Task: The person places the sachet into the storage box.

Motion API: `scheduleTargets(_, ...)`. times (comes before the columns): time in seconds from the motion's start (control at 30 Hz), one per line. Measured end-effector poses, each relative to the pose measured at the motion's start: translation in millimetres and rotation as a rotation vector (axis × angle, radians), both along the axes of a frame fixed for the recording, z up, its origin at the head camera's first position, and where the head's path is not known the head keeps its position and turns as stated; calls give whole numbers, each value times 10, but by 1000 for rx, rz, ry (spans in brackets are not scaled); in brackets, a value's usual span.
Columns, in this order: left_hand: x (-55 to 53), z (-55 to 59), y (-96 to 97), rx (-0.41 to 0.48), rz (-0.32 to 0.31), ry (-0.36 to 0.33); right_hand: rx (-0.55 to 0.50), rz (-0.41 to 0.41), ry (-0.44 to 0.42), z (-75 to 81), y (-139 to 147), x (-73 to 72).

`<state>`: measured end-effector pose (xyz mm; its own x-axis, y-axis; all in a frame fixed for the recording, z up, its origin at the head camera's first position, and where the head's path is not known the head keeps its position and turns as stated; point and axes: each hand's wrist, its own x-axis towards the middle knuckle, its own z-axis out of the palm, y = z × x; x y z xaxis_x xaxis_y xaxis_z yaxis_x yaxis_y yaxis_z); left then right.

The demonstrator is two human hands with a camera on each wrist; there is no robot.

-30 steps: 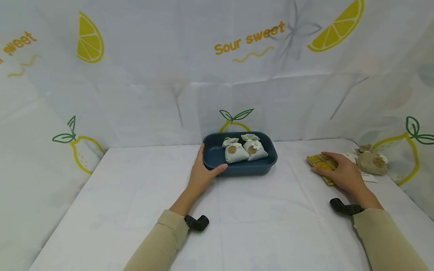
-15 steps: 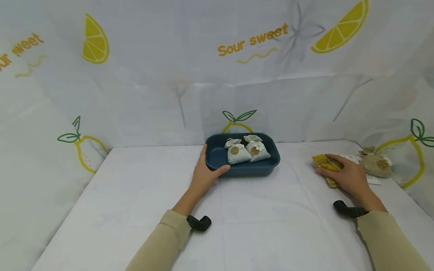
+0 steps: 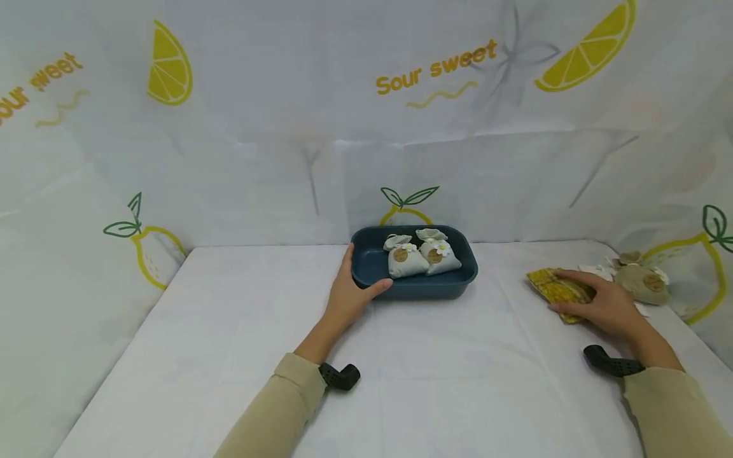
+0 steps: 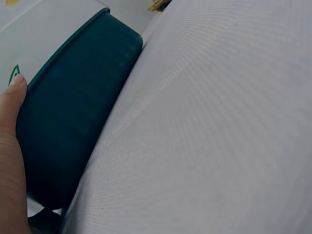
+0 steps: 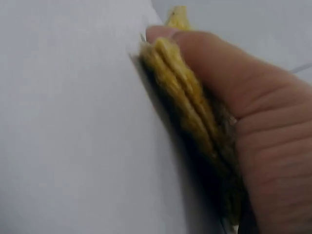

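My left hand (image 3: 349,289) grips the left end of a dark blue plastic tub (image 3: 424,291), fingers along its side and thumb (image 4: 12,100) at the front rim. Inside the tub, two pale drawstring sachets (image 3: 407,261) with white flowers and round brown labels lean together in the middle and right part. Over at the right, my right hand (image 3: 609,305) pinches a flat yellow patterned cloth pouch (image 3: 558,290) between thumb and fingers. In the right wrist view the layered edge of the pouch (image 5: 178,87) stands tilted close over the white cloth; my palm hides its far part.
A tan drawstring sachet (image 3: 641,283) sits behind my right hand near the table's right edge, with white tags (image 3: 595,271) beside it. White cloth (image 3: 446,381) covers the table. A lemon-printed curtain (image 3: 275,159) hangs directly behind the tub and along both sides.
The yellow pouch has tilted up in my right hand, showing more of its face, and that hand has shifted slightly. My left hand keeps its hold on the tub. The head view has turned slightly left.
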<state>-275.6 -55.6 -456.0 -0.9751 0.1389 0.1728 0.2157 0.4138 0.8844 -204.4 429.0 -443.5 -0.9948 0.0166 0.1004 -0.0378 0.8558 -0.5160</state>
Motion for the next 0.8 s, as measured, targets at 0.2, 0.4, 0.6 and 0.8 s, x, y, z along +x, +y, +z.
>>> scheduleTargets(0.2,-8,-12,-3,1,2,6,-32,-57,75,-37,-84,-8)
scheduleTargets(0.4,-12,-35,0,5,-8,17,-60,-75,120,-19,-128,14)
scheduleTargets(0.6,-6,-44,-1,14,-8,24,-102,-120,119,57,-172,-6)
scheduleTargets(0.8,-15,-40,4,14,-8,23,-125,-166,170,283,-331,-41)
